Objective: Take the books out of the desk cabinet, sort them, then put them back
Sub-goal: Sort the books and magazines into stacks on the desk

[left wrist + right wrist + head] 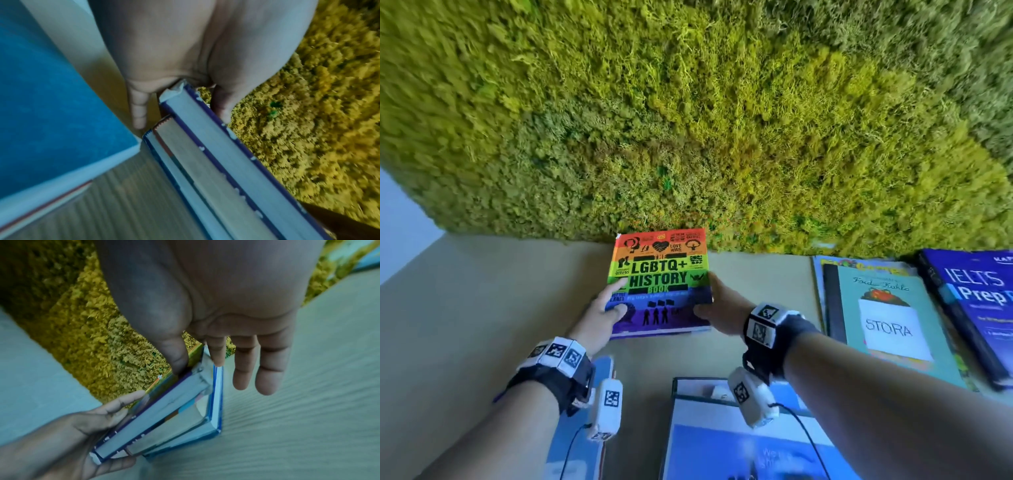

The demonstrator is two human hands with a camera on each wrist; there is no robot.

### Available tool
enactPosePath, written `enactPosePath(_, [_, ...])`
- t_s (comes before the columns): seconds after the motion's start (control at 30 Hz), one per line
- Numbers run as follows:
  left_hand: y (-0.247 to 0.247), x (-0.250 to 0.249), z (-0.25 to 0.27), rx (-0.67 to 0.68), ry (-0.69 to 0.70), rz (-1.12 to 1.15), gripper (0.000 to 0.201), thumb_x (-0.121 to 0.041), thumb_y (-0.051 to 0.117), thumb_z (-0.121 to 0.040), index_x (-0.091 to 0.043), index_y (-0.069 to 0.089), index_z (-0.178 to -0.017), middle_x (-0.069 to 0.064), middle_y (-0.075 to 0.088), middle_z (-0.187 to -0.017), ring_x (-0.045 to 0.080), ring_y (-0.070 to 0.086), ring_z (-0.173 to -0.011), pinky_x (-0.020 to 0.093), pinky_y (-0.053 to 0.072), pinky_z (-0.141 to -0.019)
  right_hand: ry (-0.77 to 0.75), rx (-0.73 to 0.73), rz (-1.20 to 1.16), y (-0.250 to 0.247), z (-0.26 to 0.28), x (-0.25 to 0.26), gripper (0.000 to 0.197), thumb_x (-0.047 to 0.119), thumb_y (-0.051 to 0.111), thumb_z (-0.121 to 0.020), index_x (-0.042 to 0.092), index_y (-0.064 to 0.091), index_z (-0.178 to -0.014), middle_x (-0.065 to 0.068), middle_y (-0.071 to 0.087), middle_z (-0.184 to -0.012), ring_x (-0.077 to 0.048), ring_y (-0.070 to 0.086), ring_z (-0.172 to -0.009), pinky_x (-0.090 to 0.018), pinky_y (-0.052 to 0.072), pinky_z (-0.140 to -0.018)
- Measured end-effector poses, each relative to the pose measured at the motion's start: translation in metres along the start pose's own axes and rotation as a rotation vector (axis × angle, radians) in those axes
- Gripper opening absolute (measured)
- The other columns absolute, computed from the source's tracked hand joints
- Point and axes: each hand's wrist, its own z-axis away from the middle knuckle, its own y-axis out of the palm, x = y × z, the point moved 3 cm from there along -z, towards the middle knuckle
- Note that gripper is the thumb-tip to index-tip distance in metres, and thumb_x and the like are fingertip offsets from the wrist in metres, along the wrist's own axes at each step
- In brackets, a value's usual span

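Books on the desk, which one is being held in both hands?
The rainbow-striped LGBTQ+ History Book, gripped by the left hand and right hand; the others lie untouched.

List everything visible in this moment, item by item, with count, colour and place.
LGBTQ+ History book: one, rainbow cover, held above other books at the desk's back, near the moss wall.
Books beneath it: at least two, blue-edged, stacked.
Frida Kahlo book: one, pale green, flat on the right.
IELTS Prep book: one, dark blue, far right.
Blue book: one, nearest edge.
Moss wall: one, yellow-green, behind.
Desk: one, beige.
Left hand: grips the rainbow book's left edge.
Right hand: grips its right edge.
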Motion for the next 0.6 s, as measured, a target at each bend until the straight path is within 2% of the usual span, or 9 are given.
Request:
enactPosePath(0.07, [-0.004,-0.007,-0.004,-0.034,-0.022,-0.032,0.050,-0.017,0.049,-0.106,-0.052,0.045,-0.141,-0.005,0.037,-0.160,-0.002,0.051,-0.065,0.005,0.042,-0.052,0.004,0.005,0.104,-0.008,0.007,0.006,0.059,0.025,0.060,-0.098,0.021,0.033,-0.150,-0.011,0.063,-0.110,-0.028,0.059,-0.075,-0.030,0.047,-0.059])
enactPosePath(0.1, [-0.003,-0.011,-0.001,-0.061,-0.050,-0.069,0.049,-0.019,0.049,-0.106,-0.047,0.044,-0.146,-0.004,0.042,-0.154,0.000,0.042,-0.050,0.012,0.039,-0.041,0.011,0.019,0.131,-0.011,0.015,0.007,0.057,0.028,0.060,-0.098,0.021,0.037,-0.149,-0.011,0.063,-0.108,-0.026,0.058,-0.071,-0.033,0.050,-0.058])
enactPosePath(0.13, [-0.003,-0.018,0.007,-0.101,-0.089,-0.106,0.049,-0.022,0.050,-0.105,-0.041,0.043,-0.150,-0.002,0.048,-0.147,0.006,0.043,-0.048,0.018,0.041,-0.042,0.011,0.035,0.137,-0.014,0.025,0.006,0.055,0.030,0.061,-0.098,0.021,0.042,-0.149,-0.012,0.064,-0.111,-0.027,0.061,-0.072,-0.036,0.053,-0.061])
enactPosePath(0.17, [0.000,-0.023,0.016,-0.158,-0.118,-0.158,0.050,-0.025,0.051,-0.105,-0.036,0.042,-0.152,0.004,0.054,-0.141,0.014,0.050,-0.056,0.025,0.045,-0.051,0.003,0.051,0.133,-0.015,0.038,0.001,0.055,0.033,0.062,-0.098,0.019,0.045,-0.148,-0.013,0.066,-0.119,-0.029,0.065,-0.081,-0.038,0.056,-0.066])
enactPosePath(0.23, [0.007,-0.028,0.043,-0.271,-0.144,-0.291,0.055,-0.027,0.058,-0.101,-0.027,0.042,-0.154,0.015,0.052,-0.142,0.028,0.056,-0.101,0.026,0.042,-0.080,-0.029,0.096,0.149,-0.020,0.070,-0.014,0.050,0.035,0.063,-0.098,0.018,0.053,-0.144,-0.009,0.064,-0.135,-0.027,0.068,-0.107,-0.031,0.053,-0.074])
enactPosePath(0.3, [0.021,-0.030,0.075,-0.352,-0.058,-0.387,0.064,-0.030,0.068,-0.093,-0.030,0.043,-0.152,0.012,0.031,-0.161,0.028,0.032,-0.144,0.031,0.030,-0.113,-0.029,0.172,0.212,-0.026,0.108,-0.040,0.043,0.037,0.064,-0.098,0.022,0.060,-0.138,-0.001,0.067,-0.133,-0.020,0.067,-0.112,-0.029,0.052,-0.085])
enactPosePath(0.37, [0.048,-0.037,0.111,-0.204,0.063,-0.358,0.069,-0.032,0.072,-0.088,-0.031,0.044,-0.151,0.008,0.030,-0.157,0.027,0.025,-0.149,0.040,0.028,-0.120,-0.012,0.210,0.310,-0.035,0.145,-0.070,0.040,0.042,0.066,-0.095,0.025,0.064,-0.131,0.003,0.069,-0.126,-0.015,0.067,-0.113,-0.032,0.052,-0.096])
enactPosePath(0.47, [0.094,-0.038,0.165,0.135,0.107,-0.412,0.071,-0.038,0.071,-0.089,-0.034,0.039,-0.152,0.001,0.036,-0.138,0.024,0.037,-0.137,0.032,0.031,-0.115,-0.004,0.136,0.464,-0.041,0.185,-0.105,0.052,0.066,0.065,-0.079,0.031,0.066,-0.117,0.002,0.066,-0.116,-0.018,0.066,-0.107,-0.035,0.052,-0.094])
enactPosePath(0.6, [0.111,-0.033,0.192,0.219,-0.009,-0.477,0.081,-0.050,0.072,-0.085,-0.044,0.028,-0.153,-0.006,0.030,-0.142,0.022,0.038,-0.137,0.034,0.039,-0.109,0.058,0.137,0.558,-0.037,0.210,-0.135,0.059,0.064,0.069,-0.081,0.041,0.052,-0.132,-0.003,0.053,-0.124,-0.024,0.057,-0.114,-0.040,0.048,-0.098])
